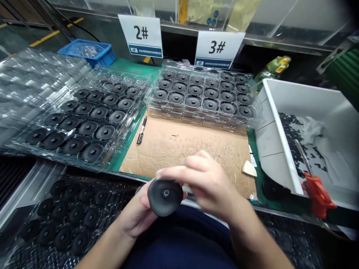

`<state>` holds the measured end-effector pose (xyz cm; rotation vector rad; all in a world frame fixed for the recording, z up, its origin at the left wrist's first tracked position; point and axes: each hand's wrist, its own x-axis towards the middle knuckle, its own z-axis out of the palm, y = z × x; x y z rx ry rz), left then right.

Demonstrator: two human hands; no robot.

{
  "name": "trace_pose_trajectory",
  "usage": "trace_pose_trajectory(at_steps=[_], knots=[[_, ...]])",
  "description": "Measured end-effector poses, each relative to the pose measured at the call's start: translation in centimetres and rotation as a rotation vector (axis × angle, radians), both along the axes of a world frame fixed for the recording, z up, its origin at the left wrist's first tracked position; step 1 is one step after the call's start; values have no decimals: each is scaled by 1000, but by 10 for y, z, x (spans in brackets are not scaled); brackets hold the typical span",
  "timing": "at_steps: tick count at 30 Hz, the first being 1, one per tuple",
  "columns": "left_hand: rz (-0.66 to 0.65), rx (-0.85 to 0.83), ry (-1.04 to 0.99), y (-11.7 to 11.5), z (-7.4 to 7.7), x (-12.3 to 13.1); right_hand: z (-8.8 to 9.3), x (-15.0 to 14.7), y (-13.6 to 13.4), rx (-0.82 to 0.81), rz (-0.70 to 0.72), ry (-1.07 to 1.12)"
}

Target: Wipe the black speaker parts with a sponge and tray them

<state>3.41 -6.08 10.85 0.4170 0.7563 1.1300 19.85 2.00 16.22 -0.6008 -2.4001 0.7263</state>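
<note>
While the left hand [138, 213] grips a round black part [165, 200] before the near edge of the cardboard sheet [190, 145], the right hand [209, 183] bends over the part's upper rim, though blur prevents telling whether those fingers pinch it; a clear tray [196, 115] lies beyond.
</note>
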Motion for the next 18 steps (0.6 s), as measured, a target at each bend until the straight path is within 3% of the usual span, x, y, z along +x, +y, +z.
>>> trace_pose_trajectory(at_steps=[3,6,8,10,11,13,16,18], knots=[[-23,-4,-111,-1,-2,-5,-23,18,4,-138,-179,-28],[-36,-40,-211,-1,-3,-8,-70,25,-4,-398,-327,106],[-34,-53,-238,-1,-3,-8,-102,24,-10,-482,-404,101],[-38,-55,-249,0,-2,-8,-120,22,-12,-520,-432,72],[-40,-54,-254,1,-1,-7,-119,21,-12,-537,-447,73],[-29,-53,-265,2,0,-5,-100,18,-12,-558,-512,117],[15,-34,-276,5,2,1,-46,7,-19,-460,-607,292],[23,-16,-263,8,4,3,-14,-4,-29,-254,-486,327]])
